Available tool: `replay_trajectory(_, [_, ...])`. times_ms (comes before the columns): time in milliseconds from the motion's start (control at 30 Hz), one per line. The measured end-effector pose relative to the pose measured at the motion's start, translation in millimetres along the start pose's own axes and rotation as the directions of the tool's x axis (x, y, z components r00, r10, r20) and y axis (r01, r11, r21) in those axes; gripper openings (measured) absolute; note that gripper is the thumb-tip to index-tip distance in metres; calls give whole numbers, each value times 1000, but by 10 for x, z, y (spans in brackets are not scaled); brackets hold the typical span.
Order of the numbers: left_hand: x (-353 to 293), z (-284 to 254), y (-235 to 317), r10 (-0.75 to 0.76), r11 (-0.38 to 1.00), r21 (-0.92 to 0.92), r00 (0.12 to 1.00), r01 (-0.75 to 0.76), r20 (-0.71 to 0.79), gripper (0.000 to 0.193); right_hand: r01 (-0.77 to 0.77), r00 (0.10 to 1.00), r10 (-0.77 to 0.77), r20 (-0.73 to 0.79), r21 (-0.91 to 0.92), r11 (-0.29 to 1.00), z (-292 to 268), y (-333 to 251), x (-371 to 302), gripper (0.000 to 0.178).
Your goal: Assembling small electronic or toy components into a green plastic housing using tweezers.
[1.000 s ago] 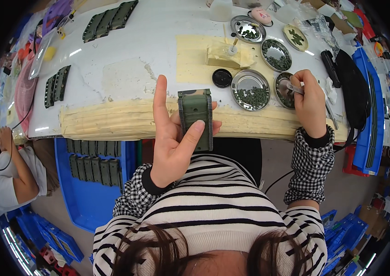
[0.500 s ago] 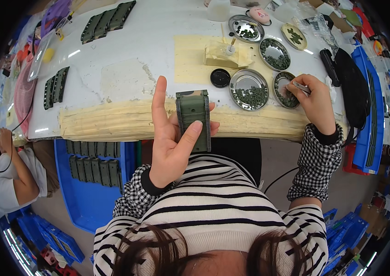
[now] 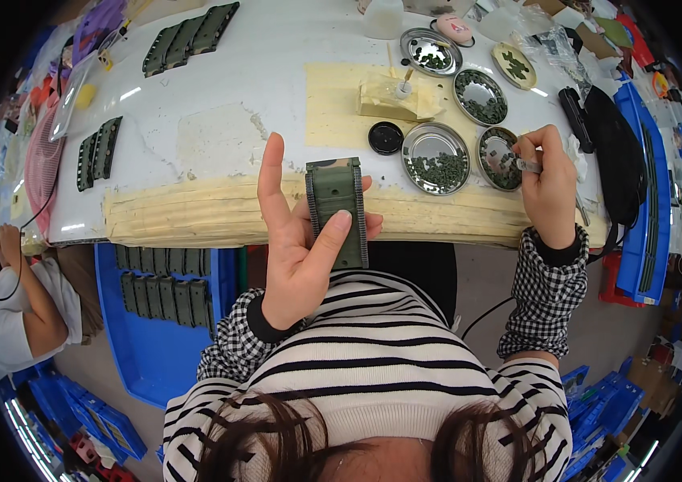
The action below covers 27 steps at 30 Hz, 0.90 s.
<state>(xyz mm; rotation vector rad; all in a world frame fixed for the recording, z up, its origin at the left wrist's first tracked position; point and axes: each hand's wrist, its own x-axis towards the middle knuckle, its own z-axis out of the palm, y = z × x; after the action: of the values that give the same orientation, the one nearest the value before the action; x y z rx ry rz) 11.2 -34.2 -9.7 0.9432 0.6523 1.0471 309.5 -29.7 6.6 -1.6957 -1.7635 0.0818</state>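
Note:
My left hand (image 3: 296, 265) grips a dark green, camouflage-patterned curved part (image 3: 337, 210) with toothed long edges. Its thumb presses on the face, and the index finger points up, away from the part. To the right, my right hand (image 3: 551, 183) is closed around metal tweezers (image 3: 530, 166). The tweezers are over the rim of a small round metal dish (image 3: 501, 183) holding small dark green pieces. Whether their tips hold a piece is too small to tell. Just left of it stands a larger metal dish (image 3: 437, 183) with many similar pieces.
More dishes of green pieces, one a metal dish (image 3: 481, 120), stand farther back. A black round lid (image 3: 385, 137) lies near a tape-wrapped block (image 3: 397, 104). Similar green parts (image 3: 190, 40) lie far left. A blue bin (image 3: 148, 361) stands below, and another person's arm (image 3: 26, 281) shows at left.
My right hand has turned more upright and shifted slightly, with the tweezers still at the small dish. My left hand and the green part have tilted and moved slightly left.

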Motion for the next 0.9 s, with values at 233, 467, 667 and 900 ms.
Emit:
replay_trajectory(233, [-12,-25,-87,-9,997,72,995,2,95,24,-180,983,184,15,285,941,11,-444,-89,15])
replay_trajectory(467, [16,-5,-108,-75,992,-88,988,87,133,22,-106,982,-31,186,684,722,341,-1170,-150,20])
replay_trajectory(667, [12,-74,-77,-103,976,-187,993,111,50,19,-142,980,-13,200,742,655,596,-1259,-197,22])
replay_trajectory(900, [63,-136,-68,-18,998,-52,999,21,51,21,196,972,-235,-11,592,782,649,-1205,-238,27])
